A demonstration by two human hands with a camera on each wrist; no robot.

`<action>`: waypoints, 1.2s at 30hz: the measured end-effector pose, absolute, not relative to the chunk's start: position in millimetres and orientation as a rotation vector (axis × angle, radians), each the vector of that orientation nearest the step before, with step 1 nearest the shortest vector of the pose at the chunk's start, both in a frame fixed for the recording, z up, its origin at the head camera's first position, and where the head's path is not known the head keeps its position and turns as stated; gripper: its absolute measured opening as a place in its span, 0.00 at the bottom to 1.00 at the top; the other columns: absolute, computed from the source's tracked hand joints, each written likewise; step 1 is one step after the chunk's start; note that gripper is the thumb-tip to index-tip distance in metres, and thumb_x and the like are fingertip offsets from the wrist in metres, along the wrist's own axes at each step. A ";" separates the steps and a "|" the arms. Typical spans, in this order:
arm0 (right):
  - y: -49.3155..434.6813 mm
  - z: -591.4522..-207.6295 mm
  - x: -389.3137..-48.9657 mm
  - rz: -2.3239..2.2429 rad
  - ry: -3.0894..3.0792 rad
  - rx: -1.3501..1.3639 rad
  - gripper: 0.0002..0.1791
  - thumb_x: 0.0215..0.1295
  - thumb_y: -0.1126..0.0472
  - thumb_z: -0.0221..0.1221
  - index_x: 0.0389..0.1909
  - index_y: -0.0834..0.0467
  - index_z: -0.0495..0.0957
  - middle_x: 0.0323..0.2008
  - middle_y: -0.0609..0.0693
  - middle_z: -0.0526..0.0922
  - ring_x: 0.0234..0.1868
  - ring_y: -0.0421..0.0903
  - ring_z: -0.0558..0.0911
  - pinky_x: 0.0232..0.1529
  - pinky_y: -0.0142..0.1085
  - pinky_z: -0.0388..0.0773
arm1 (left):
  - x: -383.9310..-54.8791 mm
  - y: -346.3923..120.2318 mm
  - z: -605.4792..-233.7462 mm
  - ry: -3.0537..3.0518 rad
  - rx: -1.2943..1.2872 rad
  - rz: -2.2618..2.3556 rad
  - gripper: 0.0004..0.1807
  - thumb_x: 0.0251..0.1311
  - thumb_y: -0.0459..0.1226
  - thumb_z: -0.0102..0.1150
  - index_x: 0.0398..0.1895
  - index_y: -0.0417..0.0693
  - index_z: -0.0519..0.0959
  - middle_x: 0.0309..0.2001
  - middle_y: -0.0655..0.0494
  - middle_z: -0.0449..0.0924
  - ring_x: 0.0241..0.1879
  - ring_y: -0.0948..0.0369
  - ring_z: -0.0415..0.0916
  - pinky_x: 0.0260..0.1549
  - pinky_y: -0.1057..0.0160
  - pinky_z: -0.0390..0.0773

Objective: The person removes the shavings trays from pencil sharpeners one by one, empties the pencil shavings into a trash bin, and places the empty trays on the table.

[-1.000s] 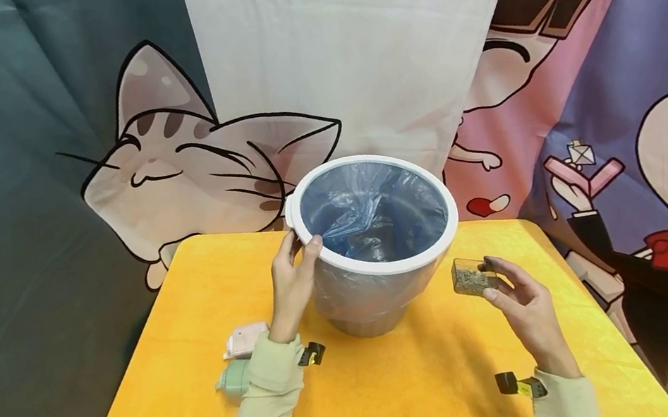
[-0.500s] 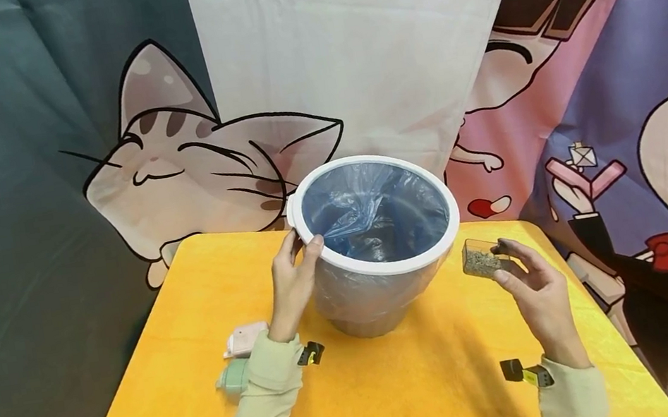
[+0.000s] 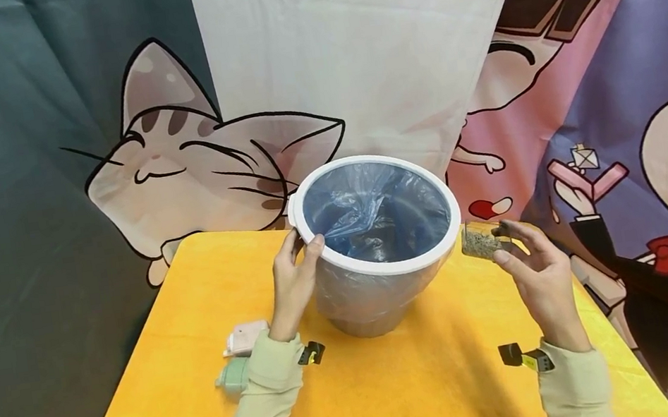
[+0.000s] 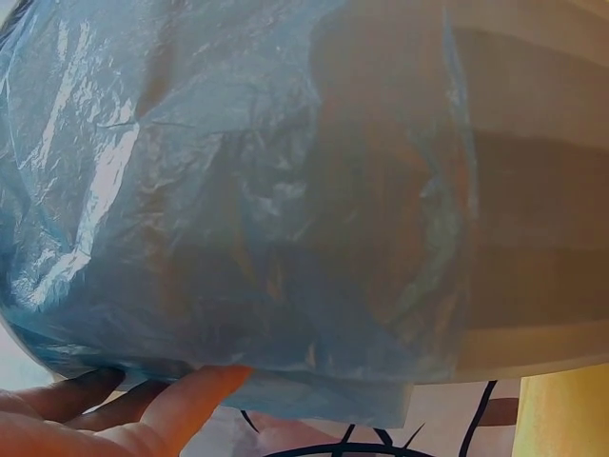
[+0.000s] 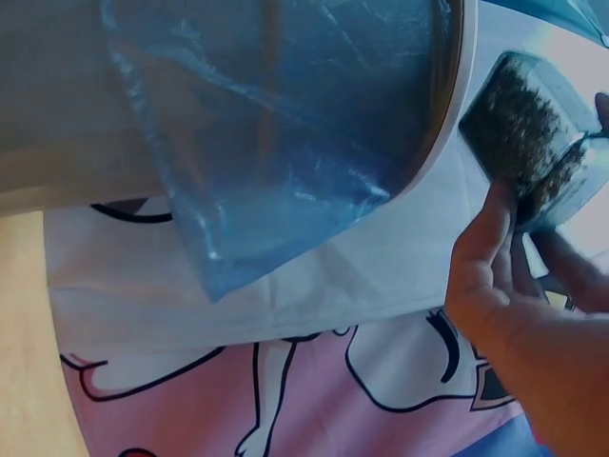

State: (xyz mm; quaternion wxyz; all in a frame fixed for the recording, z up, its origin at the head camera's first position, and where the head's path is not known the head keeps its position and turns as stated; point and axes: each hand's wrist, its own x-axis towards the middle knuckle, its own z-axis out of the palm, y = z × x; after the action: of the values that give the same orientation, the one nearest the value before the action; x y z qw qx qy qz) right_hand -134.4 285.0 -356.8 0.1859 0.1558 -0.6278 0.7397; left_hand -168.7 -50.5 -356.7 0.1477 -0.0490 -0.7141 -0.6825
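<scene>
A round trash can (image 3: 347, 299) with a white rim stands in the middle of the table, lined with a thin blue plastic bag (image 3: 342, 218). At the left side of the rim my left hand (image 3: 293, 282) holds on, thumb on top and the other fingers at the outer side. The left wrist view shows these fingers (image 4: 195, 395) against the bag folded down outside. To the right of the can, my right hand (image 3: 538, 272) pinches a small clear box (image 3: 480, 243) between thumb and fingers. Dry grey-green bits (image 5: 523, 119) fill part of that box.
On the yellow table (image 3: 387, 400), left of my left forearm, lie a pink bottle-like container (image 3: 246, 337) and a green one (image 3: 234, 377), the green partly behind the sleeve. A cartoon-printed cloth (image 3: 364, 54) hangs behind the table.
My right hand has moved right and upward with the clear box, which is now higher beside the can's rim. The left hand keeps its place on the rim.
</scene>
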 end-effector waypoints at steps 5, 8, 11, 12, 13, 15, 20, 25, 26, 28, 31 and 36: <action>281.8 -350.2 -136.1 2.084 -1.779 0.361 0.27 0.56 0.80 0.53 0.59 0.73 0.63 0.53 0.63 0.70 0.48 0.50 0.76 0.45 0.33 0.77 | -167.5 -49.5 -355.4 -2.066 -0.135 -1.962 0.32 0.60 0.42 0.55 0.63 0.35 0.63 0.62 0.40 0.64 0.63 0.53 0.62 0.63 0.60 0.59; 280.0 -346.4 -137.9 2.094 -1.780 0.386 0.28 0.55 0.81 0.52 0.59 0.73 0.63 0.56 0.64 0.68 0.49 0.50 0.75 0.46 0.34 0.77 | -167.0 -49.6 -355.0 -2.067 -0.128 -1.953 0.32 0.60 0.42 0.55 0.63 0.35 0.63 0.62 0.39 0.65 0.62 0.53 0.62 0.63 0.61 0.59; 278.0 -343.1 -140.5 2.096 -1.797 0.412 0.28 0.56 0.81 0.52 0.60 0.71 0.63 0.58 0.63 0.66 0.50 0.50 0.75 0.47 0.34 0.77 | -166.4 -50.0 -354.6 -2.062 -0.119 -1.947 0.32 0.59 0.42 0.55 0.63 0.34 0.63 0.62 0.39 0.65 0.62 0.53 0.62 0.63 0.60 0.59; 277.3 -342.0 -141.4 2.092 -1.802 0.419 0.28 0.56 0.81 0.52 0.61 0.71 0.63 0.58 0.63 0.66 0.49 0.50 0.75 0.46 0.33 0.77 | -166.2 -50.1 -354.5 -2.061 -0.118 -1.947 0.31 0.59 0.42 0.55 0.63 0.34 0.63 0.61 0.39 0.65 0.62 0.53 0.62 0.63 0.60 0.59; 276.7 -340.8 -142.4 2.093 -1.800 0.432 0.28 0.56 0.80 0.52 0.61 0.71 0.62 0.58 0.62 0.66 0.50 0.50 0.75 0.47 0.33 0.77 | -166.1 -50.1 -354.5 -2.061 -0.118 -1.945 0.31 0.59 0.42 0.55 0.63 0.34 0.63 0.61 0.39 0.65 0.62 0.53 0.62 0.63 0.60 0.58; 275.1 -338.8 -144.5 2.100 -1.788 0.452 0.28 0.56 0.80 0.53 0.60 0.72 0.62 0.56 0.62 0.67 0.50 0.50 0.75 0.46 0.33 0.77 | -165.8 -50.1 -354.5 -2.059 -0.122 -1.944 0.31 0.60 0.42 0.55 0.63 0.34 0.63 0.61 0.39 0.66 0.62 0.53 0.62 0.63 0.60 0.58; 269.6 -332.5 -150.4 2.080 -1.803 0.471 0.27 0.56 0.79 0.54 0.59 0.71 0.64 0.54 0.64 0.68 0.52 0.52 0.73 0.47 0.33 0.76 | -166.0 -50.0 -355.8 -2.049 -0.135 -1.945 0.30 0.60 0.42 0.55 0.62 0.35 0.64 0.60 0.39 0.67 0.62 0.53 0.63 0.63 0.60 0.59; 263.2 -326.0 -156.2 2.030 -1.881 0.479 0.27 0.57 0.76 0.55 0.60 0.69 0.65 0.55 0.63 0.69 0.55 0.53 0.71 0.49 0.31 0.75 | -167.0 -50.3 -357.2 -2.047 -0.150 -1.941 0.30 0.60 0.42 0.55 0.62 0.35 0.65 0.59 0.39 0.68 0.61 0.53 0.64 0.63 0.60 0.59; 262.1 -325.0 -157.4 2.031 -1.886 0.486 0.27 0.58 0.76 0.55 0.60 0.69 0.64 0.55 0.62 0.70 0.55 0.53 0.72 0.49 0.31 0.75 | -167.2 -50.5 -357.1 -2.048 -0.156 -1.941 0.30 0.60 0.42 0.55 0.62 0.35 0.65 0.59 0.39 0.68 0.61 0.53 0.64 0.63 0.60 0.59; 259.6 -323.2 -159.9 2.040 -1.885 0.504 0.27 0.58 0.76 0.55 0.60 0.69 0.65 0.54 0.62 0.70 0.55 0.52 0.72 0.49 0.31 0.75 | -167.8 -51.0 -356.8 -2.052 -0.161 -1.937 0.30 0.60 0.42 0.55 0.62 0.35 0.65 0.60 0.39 0.67 0.62 0.53 0.63 0.63 0.59 0.59; 255.9 -321.5 -163.8 2.025 -1.895 0.514 0.26 0.57 0.76 0.56 0.59 0.68 0.66 0.54 0.60 0.72 0.54 0.51 0.73 0.49 0.30 0.75 | -168.7 -51.7 -356.0 -2.060 -0.174 -1.935 0.30 0.60 0.43 0.55 0.61 0.35 0.65 0.60 0.39 0.67 0.62 0.52 0.62 0.63 0.58 0.59; 250.7 -320.1 -168.7 1.954 -1.953 0.520 0.27 0.57 0.75 0.57 0.59 0.65 0.68 0.54 0.58 0.74 0.52 0.50 0.73 0.47 0.29 0.75 | -168.7 -52.3 -356.0 -2.073 -0.171 -1.941 0.29 0.60 0.43 0.54 0.61 0.35 0.65 0.60 0.39 0.66 0.62 0.52 0.62 0.63 0.58 0.59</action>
State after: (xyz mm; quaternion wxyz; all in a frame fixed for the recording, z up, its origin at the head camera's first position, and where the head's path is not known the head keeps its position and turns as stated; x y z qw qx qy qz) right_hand -168.7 250.7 -320.1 0.1646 0.1825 -0.6853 0.6856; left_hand -168.7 -52.3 -356.0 0.1478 -0.0593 -0.7206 -0.6748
